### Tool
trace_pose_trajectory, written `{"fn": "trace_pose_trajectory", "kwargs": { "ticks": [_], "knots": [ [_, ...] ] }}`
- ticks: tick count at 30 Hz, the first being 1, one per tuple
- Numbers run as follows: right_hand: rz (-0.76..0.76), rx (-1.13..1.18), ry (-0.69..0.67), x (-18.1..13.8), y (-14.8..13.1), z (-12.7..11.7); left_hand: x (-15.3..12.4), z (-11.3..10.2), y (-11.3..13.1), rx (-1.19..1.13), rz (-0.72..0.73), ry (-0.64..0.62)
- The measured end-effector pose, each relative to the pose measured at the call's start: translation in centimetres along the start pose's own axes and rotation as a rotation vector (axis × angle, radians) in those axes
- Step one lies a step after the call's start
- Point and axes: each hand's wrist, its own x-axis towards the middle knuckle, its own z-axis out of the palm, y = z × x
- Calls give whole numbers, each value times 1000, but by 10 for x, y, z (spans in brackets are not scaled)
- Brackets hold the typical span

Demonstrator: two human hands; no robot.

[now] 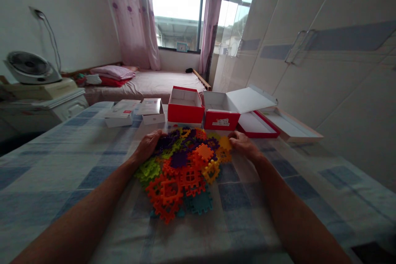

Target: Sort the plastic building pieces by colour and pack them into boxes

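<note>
A loose heap of interlocking plastic building pieces (pixel 188 173) lies on the table in front of me, in orange, purple, lime green, yellow and teal. Some pieces are solid squares and others have window-like cut-outs. My left hand (pixel 149 143) rests against the heap's far left side, beside purple pieces (pixel 165 142), its fingertips partly hidden. On the opposite side my right hand (pixel 243 143) touches the yellow pieces (pixel 224 150) with its fingertips. Both hands look open around the heap, with no piece visibly gripped. Orange pieces (pixel 165 198) and a teal piece (pixel 201 203) lie closest to me.
Behind the heap stand two open red boxes (pixel 185 113) (pixel 221 119), with a red-rimmed lid (pixel 258 126) and a shallow tray (pixel 292 126) to their right. Two white boxes (pixel 119 120) (pixel 154 119) stand left. A checked cloth (pixel 77 210) covers the table.
</note>
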Motion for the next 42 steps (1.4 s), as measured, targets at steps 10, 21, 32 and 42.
{"fn": "trace_pose_trajectory", "kwargs": {
  "ticks": [10,21,32,42],
  "knots": [
    [-159,30,-325,-14,2,-15,3,-1,-6,75,32,-34],
    [-195,-235,-271,-38,-7,-7,3,-1,-7,117,35,-37],
    [43,22,-62,-60,39,-58,0,-3,-1,129,2,-93],
    [63,208,-281,-82,81,-99,3,-5,-2,177,13,-110]
  ]
}}
